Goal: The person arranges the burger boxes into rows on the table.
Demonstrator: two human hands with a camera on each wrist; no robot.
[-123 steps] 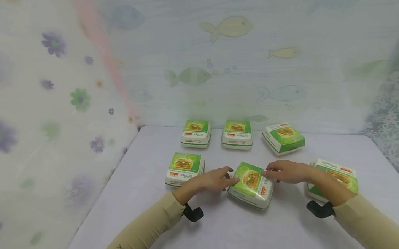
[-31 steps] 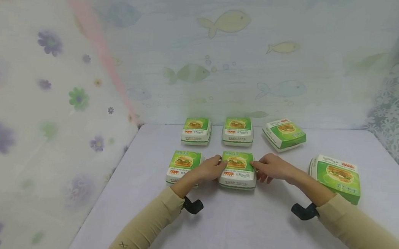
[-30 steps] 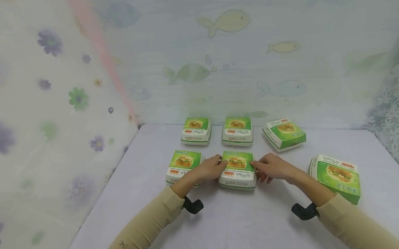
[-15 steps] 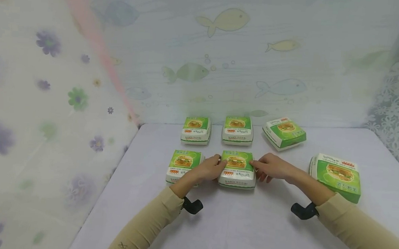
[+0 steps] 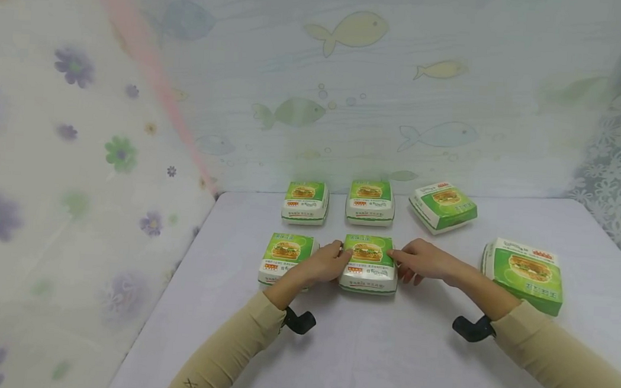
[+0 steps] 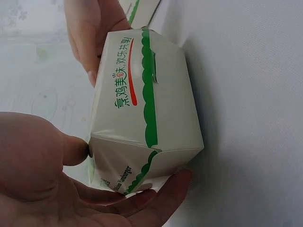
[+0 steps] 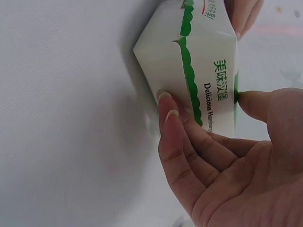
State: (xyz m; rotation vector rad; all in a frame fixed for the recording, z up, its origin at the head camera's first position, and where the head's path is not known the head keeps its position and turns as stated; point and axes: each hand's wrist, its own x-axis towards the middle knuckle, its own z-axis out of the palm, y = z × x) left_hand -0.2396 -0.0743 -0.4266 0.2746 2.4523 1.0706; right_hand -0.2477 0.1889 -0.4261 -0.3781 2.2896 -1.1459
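Note:
A green and white cardboard burger box (image 5: 368, 272) stands in the middle of the front row on the table, its printed front edge facing me. My left hand (image 5: 328, 261) grips its left side, thumb on the top edge and fingers low along the side, as the left wrist view shows around the box (image 6: 137, 94). On the opposite side my right hand (image 5: 426, 260) holds it the same way; in the right wrist view the thumb presses the top edge and fingertips (image 7: 171, 113) touch the lower side. Just left, partly behind my left hand, sits another burger box (image 5: 288, 255).
Behind stand a left burger box (image 5: 304, 202), a middle one (image 5: 370, 203) and a tilted one (image 5: 443, 207). Another angled burger box (image 5: 524, 275) lies right of my right forearm. The white-covered table (image 5: 386, 359) meets a fish-print curtain (image 5: 297, 68) at the back.
Since the earliest frame, the held burger box has turned to face squarely and moved back and left, level with its left neighbour. During the last second, hands and box stay nearly still.

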